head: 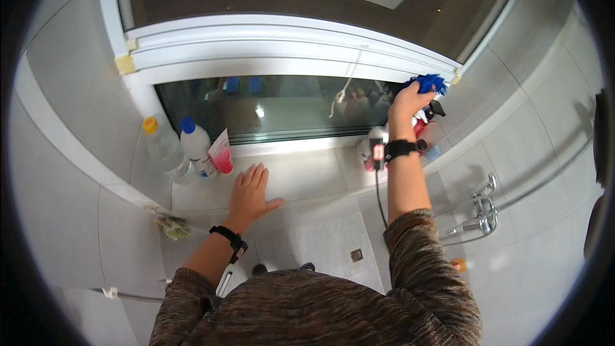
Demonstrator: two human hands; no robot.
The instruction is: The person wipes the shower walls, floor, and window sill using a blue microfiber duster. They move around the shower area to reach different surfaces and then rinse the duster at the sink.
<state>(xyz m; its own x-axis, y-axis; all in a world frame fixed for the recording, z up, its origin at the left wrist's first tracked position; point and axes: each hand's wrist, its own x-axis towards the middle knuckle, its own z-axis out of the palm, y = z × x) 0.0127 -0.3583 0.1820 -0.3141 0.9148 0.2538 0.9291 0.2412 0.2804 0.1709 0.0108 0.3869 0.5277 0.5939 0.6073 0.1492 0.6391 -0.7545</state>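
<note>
My right hand (412, 101) grips a blue shaggy cleaning cloth (430, 83) against the right end of the white window frame (293, 48). My left hand (251, 197) rests with fingers spread on the tiled window sill (302, 173). Just left of it stand a pink and white squeeze tube (223, 157), a white bottle with a blue cap (196, 142) and a clear plastic bottle with a yellow cap (166, 149). Under my right forearm, several bottles (366, 151) are partly hidden.
A knotted cord (340, 97) hangs before the lower glass pane (283, 105). To the right, a chrome shower mixer (484, 214) with a hose juts from the tiled wall. A square floor drain (356, 255) lies below the sill. A cable (379, 197) trails from my right wrist.
</note>
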